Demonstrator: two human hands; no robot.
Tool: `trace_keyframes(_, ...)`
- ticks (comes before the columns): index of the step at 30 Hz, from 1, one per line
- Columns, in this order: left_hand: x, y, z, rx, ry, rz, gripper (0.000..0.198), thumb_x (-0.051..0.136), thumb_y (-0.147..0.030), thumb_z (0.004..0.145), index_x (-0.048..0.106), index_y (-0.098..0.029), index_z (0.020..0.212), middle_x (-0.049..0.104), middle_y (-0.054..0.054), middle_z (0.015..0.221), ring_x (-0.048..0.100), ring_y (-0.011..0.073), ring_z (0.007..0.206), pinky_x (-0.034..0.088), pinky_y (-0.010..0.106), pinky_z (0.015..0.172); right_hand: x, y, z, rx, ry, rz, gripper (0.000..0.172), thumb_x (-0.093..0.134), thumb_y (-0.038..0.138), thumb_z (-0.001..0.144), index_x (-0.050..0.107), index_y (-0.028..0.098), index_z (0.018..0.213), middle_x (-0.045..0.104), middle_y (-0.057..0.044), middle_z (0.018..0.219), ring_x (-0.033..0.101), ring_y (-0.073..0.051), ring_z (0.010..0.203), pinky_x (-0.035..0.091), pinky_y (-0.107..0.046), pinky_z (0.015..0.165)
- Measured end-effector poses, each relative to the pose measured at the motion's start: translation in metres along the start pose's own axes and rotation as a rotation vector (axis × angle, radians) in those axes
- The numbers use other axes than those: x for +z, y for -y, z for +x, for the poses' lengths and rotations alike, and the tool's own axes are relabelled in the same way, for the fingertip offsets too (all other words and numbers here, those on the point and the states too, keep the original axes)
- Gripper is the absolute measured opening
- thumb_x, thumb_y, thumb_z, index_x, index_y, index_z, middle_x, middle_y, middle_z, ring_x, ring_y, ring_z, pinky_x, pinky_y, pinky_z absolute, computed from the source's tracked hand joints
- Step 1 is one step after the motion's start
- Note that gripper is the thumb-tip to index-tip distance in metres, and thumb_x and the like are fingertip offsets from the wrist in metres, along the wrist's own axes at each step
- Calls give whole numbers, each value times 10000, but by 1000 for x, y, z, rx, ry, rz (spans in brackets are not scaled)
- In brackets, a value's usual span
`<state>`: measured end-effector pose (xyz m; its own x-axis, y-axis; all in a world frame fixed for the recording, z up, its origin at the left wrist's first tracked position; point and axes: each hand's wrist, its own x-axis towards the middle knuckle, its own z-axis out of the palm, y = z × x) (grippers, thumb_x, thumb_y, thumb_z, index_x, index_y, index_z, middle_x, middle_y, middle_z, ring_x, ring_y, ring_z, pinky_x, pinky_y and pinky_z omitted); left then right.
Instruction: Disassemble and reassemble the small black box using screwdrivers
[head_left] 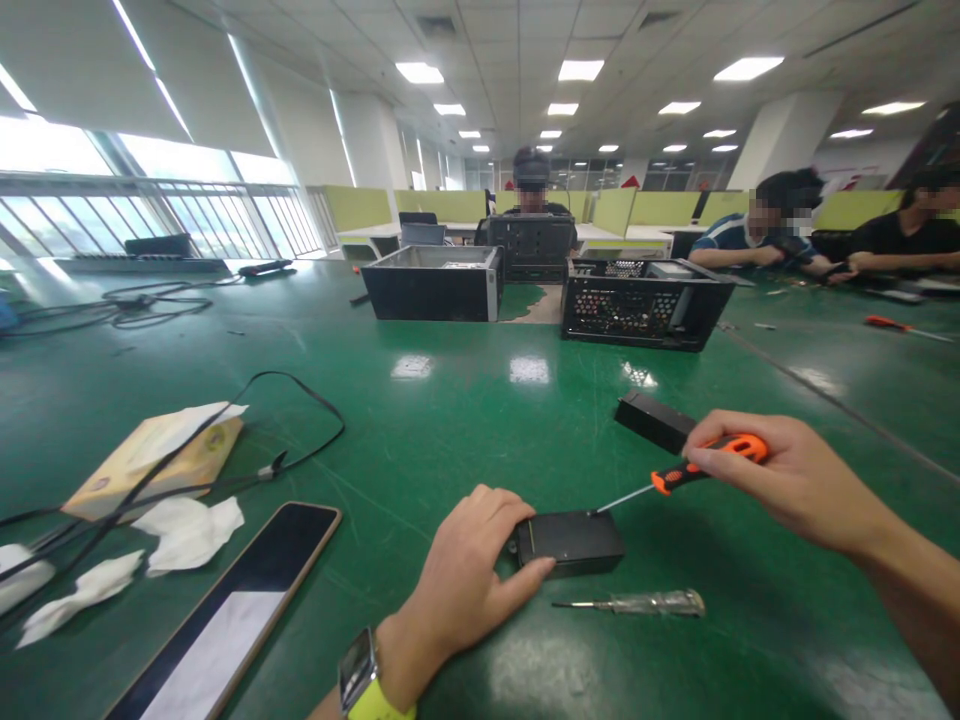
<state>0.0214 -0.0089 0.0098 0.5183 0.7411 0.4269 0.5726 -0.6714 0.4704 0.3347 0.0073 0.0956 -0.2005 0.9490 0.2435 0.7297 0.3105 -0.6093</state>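
Head view: your left hand (465, 575) grips the small black box (574, 540) from its left end, and the box lies flat on the green worktop (525, 420). Your right hand (795, 475) is closed around the orange screwdriver (709, 462), whose tip touches the top right corner of the box. I think you should press the box down firmly and hold the blade steeper, so it does not slip off. A clear-handled screwdriver (637, 602) lies just beside the box.
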Motion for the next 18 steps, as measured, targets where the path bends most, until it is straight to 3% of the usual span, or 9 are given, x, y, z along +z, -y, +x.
trace_keyframes(18, 2, 3, 1, 7, -1, -31, 287, 644, -346, 880, 578, -167, 1093, 629, 102, 1051, 572, 260, 945, 488, 423, 831, 0, 4, -2, -41, -2, -43, 325, 537, 491, 862, 644, 217, 723, 528, 21, 592, 436, -136, 526, 316, -278, 509)
